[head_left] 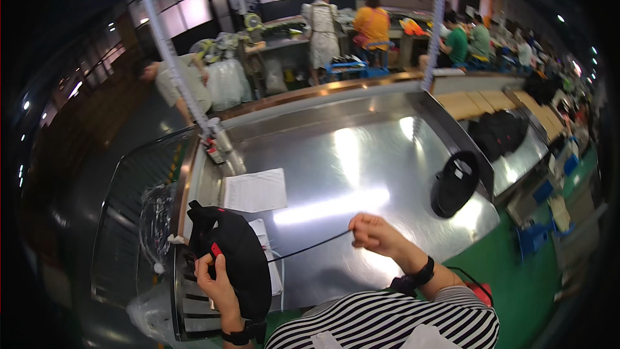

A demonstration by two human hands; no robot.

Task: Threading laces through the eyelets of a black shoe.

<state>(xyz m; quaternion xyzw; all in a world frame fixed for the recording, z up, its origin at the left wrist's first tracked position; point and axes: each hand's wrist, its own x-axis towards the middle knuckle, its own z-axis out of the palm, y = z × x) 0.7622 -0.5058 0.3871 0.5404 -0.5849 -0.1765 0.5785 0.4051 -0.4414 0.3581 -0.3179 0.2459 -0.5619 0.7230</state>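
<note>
A black fabric bag (pixel 245 268) with a small red tab (pixel 216 249) stands at the left front of the metal table. My left hand (pixel 217 284) is closed on the bag's near left side, its fingertips right by the red tab. From the bag a thin black cord (pixel 310 249) runs taut to the right, rising slightly. My right hand (pixel 376 235) pinches the cord's far end above the table, with the fingers curled in. What lies under my left fingers is partly hidden.
Printed paper sheets (pixel 256 190) lie behind the bag. A second black bag-like item (pixel 456 184) rests at the table's right side. Raised metal edges and upright posts (pixel 169 52) border the table (pixel 316 155). A person (pixel 177 84) bends at the left; others work farther back.
</note>
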